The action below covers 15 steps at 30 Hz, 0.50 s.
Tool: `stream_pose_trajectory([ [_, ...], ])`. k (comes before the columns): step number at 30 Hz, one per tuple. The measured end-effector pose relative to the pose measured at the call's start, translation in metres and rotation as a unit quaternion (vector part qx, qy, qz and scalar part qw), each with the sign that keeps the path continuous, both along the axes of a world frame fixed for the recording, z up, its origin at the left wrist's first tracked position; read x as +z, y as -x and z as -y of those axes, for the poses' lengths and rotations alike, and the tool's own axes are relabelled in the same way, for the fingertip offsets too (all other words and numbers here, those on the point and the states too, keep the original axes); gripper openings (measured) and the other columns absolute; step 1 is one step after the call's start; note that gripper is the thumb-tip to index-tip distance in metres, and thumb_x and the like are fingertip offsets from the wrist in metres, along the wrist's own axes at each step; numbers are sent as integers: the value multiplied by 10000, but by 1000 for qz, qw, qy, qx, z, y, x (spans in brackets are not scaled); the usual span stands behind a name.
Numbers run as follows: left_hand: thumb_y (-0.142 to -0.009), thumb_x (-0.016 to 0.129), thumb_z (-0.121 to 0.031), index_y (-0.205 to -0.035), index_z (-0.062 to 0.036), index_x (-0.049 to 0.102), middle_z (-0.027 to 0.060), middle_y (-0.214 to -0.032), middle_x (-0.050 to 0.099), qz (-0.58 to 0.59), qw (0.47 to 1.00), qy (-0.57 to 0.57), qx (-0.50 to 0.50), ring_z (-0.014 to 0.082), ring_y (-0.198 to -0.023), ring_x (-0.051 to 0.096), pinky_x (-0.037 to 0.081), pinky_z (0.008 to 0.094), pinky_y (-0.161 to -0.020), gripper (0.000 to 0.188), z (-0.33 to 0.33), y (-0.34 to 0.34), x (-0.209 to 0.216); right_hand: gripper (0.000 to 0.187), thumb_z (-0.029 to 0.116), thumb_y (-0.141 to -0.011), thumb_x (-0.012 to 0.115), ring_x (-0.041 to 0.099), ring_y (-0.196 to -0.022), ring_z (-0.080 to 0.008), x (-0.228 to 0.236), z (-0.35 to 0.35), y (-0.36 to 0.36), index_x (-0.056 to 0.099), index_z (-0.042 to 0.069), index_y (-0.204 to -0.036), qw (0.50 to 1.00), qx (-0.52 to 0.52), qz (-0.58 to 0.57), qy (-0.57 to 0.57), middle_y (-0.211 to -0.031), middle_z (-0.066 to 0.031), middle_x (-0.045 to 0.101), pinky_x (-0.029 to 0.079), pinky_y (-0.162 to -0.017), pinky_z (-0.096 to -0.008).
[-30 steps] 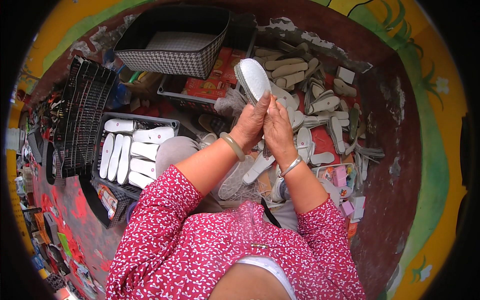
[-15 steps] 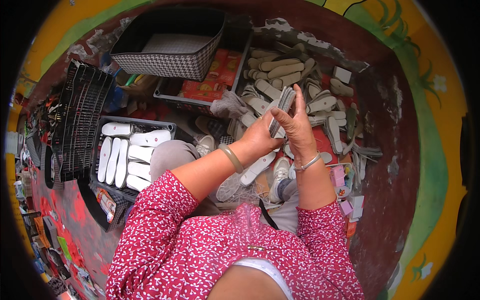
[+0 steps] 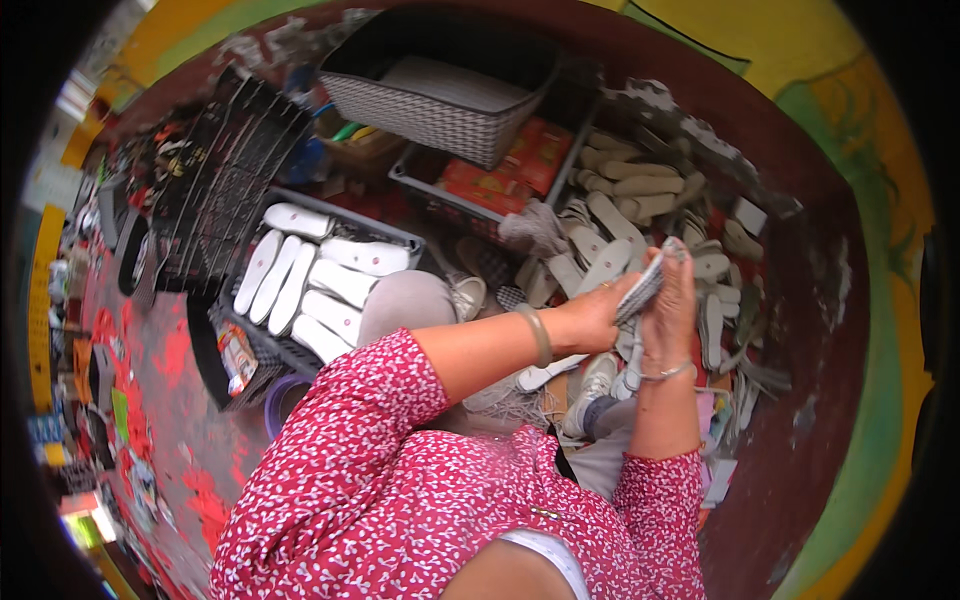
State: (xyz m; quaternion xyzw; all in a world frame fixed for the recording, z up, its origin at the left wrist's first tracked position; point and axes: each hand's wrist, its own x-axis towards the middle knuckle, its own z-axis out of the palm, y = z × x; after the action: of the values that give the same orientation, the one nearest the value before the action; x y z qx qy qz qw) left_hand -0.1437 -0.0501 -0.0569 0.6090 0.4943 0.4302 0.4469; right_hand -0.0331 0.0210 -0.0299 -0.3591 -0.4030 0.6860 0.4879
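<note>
I see both hands raised together above the lap, right of centre. My left hand (image 3: 598, 312) is closed around the lower part of a sole (image 3: 648, 283), a thin pale piece with a fine checked face. My right hand (image 3: 672, 300) stands upright against the sole's far side, its fingers (image 3: 680, 262) stretched up along it and pressing it flat against the left hand. So both hands grasp the sole, held on edge between them, above the pile of soles (image 3: 640, 215) that spreads over the floor ahead and to the right.

A pale bangle (image 3: 540, 335) sits on the left wrist and a thin bracelet (image 3: 668, 373) on the right. Both sleeves are red with small white marks.

To the left, a black crate (image 3: 395, 230) holds white soles (image 3: 310, 285) laid side by side in rows. Behind it another crate (image 3: 420, 180) carries red packets (image 3: 505, 170), and a grey woven basket (image 3: 430, 110) rests partly on that. A black wire rack (image 3: 215, 190) leans at the far left. Below the hands I see grey-clad knees and a white shoe (image 3: 468, 296) just beside the left forearm. The floor (image 3: 170, 400) on the left is red and patchy.
</note>
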Motion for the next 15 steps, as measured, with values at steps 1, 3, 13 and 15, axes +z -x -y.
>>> stream_pose_trajectory([
  [1, -695, 560, -34, -1354, -45, 300, 228, -1216, 505, 39, 996, 69, -50, 332, -1165, 480, 391, 380, -967, 709, -2, 8, 6, 629, 360, -815, 692, 472, -1030, -161, 16, -9, -11, 394, 93, -1300, 996, 65, 51, -39, -1096, -59, 502, 358, -917, -304],
  [3, -680, 549, -21, -1295, -37, 372, 136, -1063, 566, 130, 970, 145, -143, 218, -1003, 537, 429, 328, -881, 640, -5, 19, 4, 929, 536, -703, 725, 360, -1237, -214, 49, -15, -20, 312, 68, -1392, 969, 128, 155, -140, -1304, -133, 445, 252, -1029, -346],
  [13, -758, 550, -26, -1267, -53, 424, 86, -1009, 575, 71, 920, 176, -344, 177, -944, 543, 437, 307, -839, 524, 9, 16, -17, 498, 54, -662, 735, 585, -902, -143, 75, 8, -83, 581, -77, -1117, 847, 426, 317, -25, -1008, -91, 625, 470, -802, -261],
  [15, -779, 546, -46, -1296, -55, 409, 96, -1034, 575, 120, 909, 232, -325, 174, -978, 540, 439, 298, -848, 535, 12, 15, -13, 443, 34, -678, 724, 582, -889, -129, 74, 13, -78, 594, -71, -1088, 835, 415, 353, -76, -986, -76, 625, 473, -783, -255],
])
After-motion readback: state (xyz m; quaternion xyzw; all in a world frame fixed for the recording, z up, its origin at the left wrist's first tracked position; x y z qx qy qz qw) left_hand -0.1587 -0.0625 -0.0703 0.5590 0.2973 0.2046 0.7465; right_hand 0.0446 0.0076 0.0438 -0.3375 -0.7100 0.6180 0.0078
